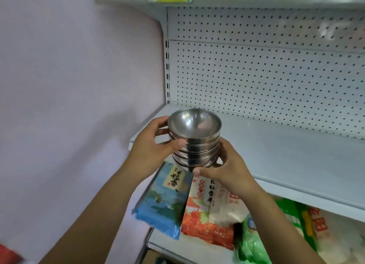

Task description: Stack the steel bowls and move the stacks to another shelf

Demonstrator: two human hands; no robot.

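Note:
A stack of several steel bowls point(194, 139) is held up in front of the white shelf point(276, 151), over its left front corner. My left hand point(152, 143) grips the stack from the left, thumb across the upper bowls. My right hand point(227, 169) holds it from the lower right, thumb under the bottom bowl. The top bowl is open toward me and holds nothing. I cannot tell whether the stack touches the shelf.
A white pegboard back panel point(266, 70) stands behind the shelf. On the shelf below lie rice bags: a blue one point(166, 202), an orange and white one point(213, 208) and green ones point(254, 242). A pale wall point(69, 86) is at the left.

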